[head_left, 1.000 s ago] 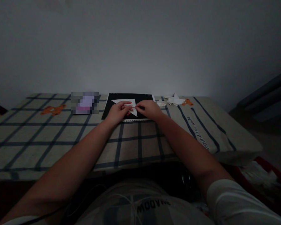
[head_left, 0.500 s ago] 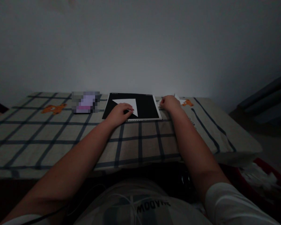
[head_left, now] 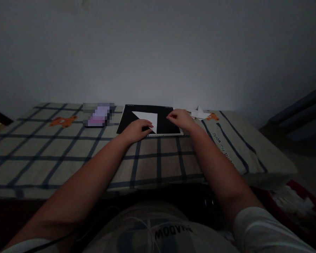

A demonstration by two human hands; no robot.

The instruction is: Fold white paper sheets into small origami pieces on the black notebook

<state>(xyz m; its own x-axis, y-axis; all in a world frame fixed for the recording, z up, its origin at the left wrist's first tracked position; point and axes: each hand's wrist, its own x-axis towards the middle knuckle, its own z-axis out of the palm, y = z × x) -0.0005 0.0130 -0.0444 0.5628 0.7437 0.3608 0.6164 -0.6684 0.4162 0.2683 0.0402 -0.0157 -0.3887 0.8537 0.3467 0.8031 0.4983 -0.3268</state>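
A white folded sheet of paper point(head_left: 150, 118), with pointed corners, lies on a black spiral-bound pad point(head_left: 163, 121). My left hand point(head_left: 139, 130) is over the paper's lower left part, its curled fingers and thumb on the paper and covering some of it. Above the right side of the pad is my right hand point(head_left: 180, 118), with thumb and fingertips drawn together and pointing left, apart from the sheet. Nothing shows between those fingertips. Just beyond that hand, a folded white paper piece point(head_left: 199, 113) with a raised point rests on the tablecloth; the hand partly hides it.
A phone point(head_left: 98, 116), partly blurred out, lies left of the pad. The checked tablecloth point(head_left: 94, 168) has orange bear prints. Behind the table rises a plain wall point(head_left: 158, 52). A red container point(head_left: 302, 200) with whitish contents stands low at the right.
My right hand has moved left from the folded paper piece to over the pad, leaving that piece more visible. My left hand stays on the sheet; the view has shifted slightly.
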